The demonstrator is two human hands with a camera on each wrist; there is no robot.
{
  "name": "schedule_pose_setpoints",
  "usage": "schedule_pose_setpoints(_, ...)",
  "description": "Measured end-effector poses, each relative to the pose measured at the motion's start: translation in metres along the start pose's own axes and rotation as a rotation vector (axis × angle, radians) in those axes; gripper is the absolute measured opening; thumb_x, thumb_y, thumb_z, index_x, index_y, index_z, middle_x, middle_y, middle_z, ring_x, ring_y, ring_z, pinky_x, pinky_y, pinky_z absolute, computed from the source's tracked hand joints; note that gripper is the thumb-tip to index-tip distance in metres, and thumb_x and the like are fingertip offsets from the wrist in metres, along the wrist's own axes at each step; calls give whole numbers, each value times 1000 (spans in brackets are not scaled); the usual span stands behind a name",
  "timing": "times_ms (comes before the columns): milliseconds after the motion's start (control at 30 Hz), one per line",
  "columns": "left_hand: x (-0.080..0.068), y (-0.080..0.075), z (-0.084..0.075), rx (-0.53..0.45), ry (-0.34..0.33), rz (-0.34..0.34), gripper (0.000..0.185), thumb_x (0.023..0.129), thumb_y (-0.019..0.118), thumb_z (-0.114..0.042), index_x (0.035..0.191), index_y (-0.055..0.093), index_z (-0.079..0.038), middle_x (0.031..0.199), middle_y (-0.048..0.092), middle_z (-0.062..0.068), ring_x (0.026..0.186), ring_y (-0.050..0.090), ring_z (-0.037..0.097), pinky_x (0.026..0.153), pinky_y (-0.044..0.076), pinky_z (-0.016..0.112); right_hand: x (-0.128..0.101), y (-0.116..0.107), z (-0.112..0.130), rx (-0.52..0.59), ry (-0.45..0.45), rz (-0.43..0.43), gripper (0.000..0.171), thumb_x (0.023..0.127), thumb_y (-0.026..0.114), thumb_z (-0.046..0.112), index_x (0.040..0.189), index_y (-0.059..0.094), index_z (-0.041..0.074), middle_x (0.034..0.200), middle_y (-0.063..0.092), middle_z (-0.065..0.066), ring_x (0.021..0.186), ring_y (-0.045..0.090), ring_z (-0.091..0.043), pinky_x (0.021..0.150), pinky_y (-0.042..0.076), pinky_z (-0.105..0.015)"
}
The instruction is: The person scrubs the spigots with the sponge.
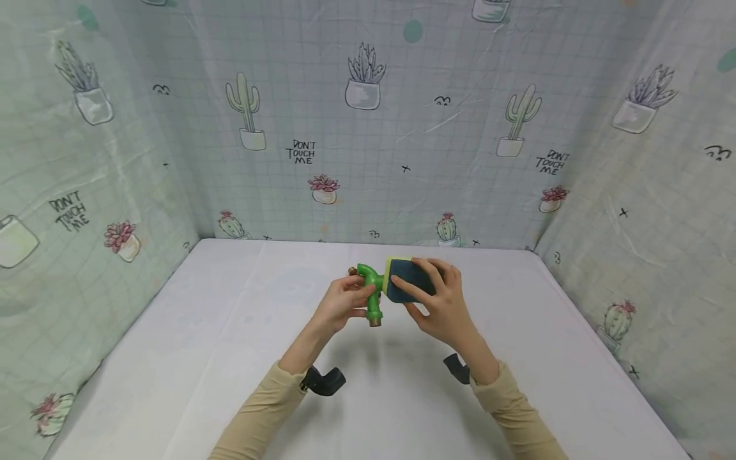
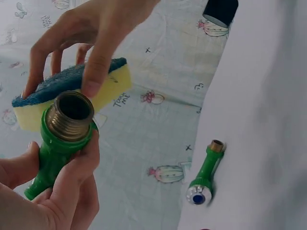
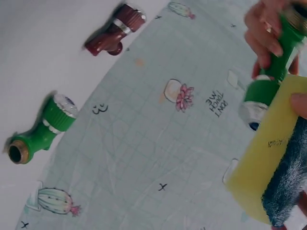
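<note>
In the head view, my left hand grips a green tap above the table, its brass threaded end pointing down. The open threaded mouth of that tap faces the camera in the left wrist view. My right hand holds a sponge from its far and near edges, thumb and fingers spread round it. The sponge has a dark blue scouring side and a yellow foam side. Its left edge is right beside the tap; whether they touch I cannot tell.
The right wrist view has another green tap and a dark red tap lying on the white table. A cactus-print cloth surrounds the table at the back and sides. Black mounts sit at both wrists.
</note>
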State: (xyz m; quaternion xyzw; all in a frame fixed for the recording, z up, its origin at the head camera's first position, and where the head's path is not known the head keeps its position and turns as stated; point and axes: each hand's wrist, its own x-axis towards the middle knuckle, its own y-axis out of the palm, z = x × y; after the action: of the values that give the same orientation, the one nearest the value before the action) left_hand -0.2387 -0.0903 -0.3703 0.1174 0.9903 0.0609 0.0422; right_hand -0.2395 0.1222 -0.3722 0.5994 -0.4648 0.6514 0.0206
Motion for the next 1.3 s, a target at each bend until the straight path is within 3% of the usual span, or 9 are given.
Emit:
schedule_pose_setpoints(233, 0, -1, -10, -175, -73, -43, 40, 89, 53, -14, 122, 44, 6, 100, 52, 12, 78, 64, 14, 69, 56, 29, -6, 9, -2, -94, -152, -131, 26, 90, 47, 25, 111, 62, 26, 117, 50, -18, 102, 38, -36, 82, 32, -54)
schedule_pose_setpoints(367, 1, -3, -9, -148, -67, -52, 39, 89, 54, -13, 123, 43, 3, 101, 56, 13, 82, 65, 20, 71, 56, 35, -9, 11, -3, -115, -166, -151, 25, 91, 47, 25, 110, 62, 27, 116, 50, -17, 103, 38, -35, 83, 32, -54)
schedule_pose_setpoints(500, 1, -5, -7, -88, -25, -32, 39, 88, 54, -11, 125, 43, 0, 112, 57, 17, 94, 63, 31, 73, 54, 44, -10, 10, -1, -84, -155, -152, 25, 89, 49, 25, 111, 62, 26, 117, 50, -19, 103, 37, -36, 84, 31, -54)
schedule_pose_setpoints(767, 0, -9, -3, 15, 41, 83, 37, 89, 54, -13, 122, 47, 2, 105, 52, 10, 95, 62, 29, 68, 54, 49, -7, 7, 2, 18, -61, -113, 34, 79, 59, 23, 114, 61, 23, 121, 46, -22, 108, 34, -40, 87, 29, -54)
schedule_pose_setpoints(867, 0, -9, -1, -17, 23, 141, 40, 91, 52, -17, 126, 43, -2, 108, 45, 12, 100, 58, 39, 67, 53, 50, -6, 6, 3, 37, -37, -113, 39, 75, 62, 21, 114, 61, 22, 122, 46, -22, 108, 33, -40, 87, 29, -55)
schedule_pose_setpoints(967, 1, -10, 1, -50, -25, 195, 42, 92, 48, -22, 131, 37, -9, 116, 35, 16, 102, 52, 50, 67, 53, 52, -6, 5, 3, 39, -34, -130, 32, 81, 57, 25, 113, 61, 21, 121, 46, -23, 108, 33, -40, 86, 29, -56)
schedule_pose_setpoints(1100, 2, -12, 1, 49, -55, 227, 47, 93, 46, -30, 135, 31, -15, 124, 32, 22, 95, 57, 47, 69, 53, 50, -6, 5, 2, 42, -33, -161, 29, 87, 51, 30, 111, 63, 20, 120, 46, -23, 107, 33, -40, 85, 29, -56)
schedule_pose_setpoints(1200, 2, -14, 0, 222, -31, 217, 54, 91, 46, -39, 137, 30, -17, 123, 43, 23, 82, 66, 31, 63, 56, 39, -7, 4, 2, 54, -34, -184, 27, 86, 53, 29, 109, 63, 19, 119, 47, -23, 106, 32, -40, 84, 29, -56)
schedule_pose_setpoints(1300, 2, -16, -1, 288, -21, 214, 56, 90, 47, -42, 138, 30, -19, 119, 50, 20, 71, 67, 18, 53, 53, 25, -8, 4, 2, 58, -41, -197, 27, 85, 54, 27, 108, 64, 19, 119, 47, -23, 106, 33, -40, 83, 30, -56)
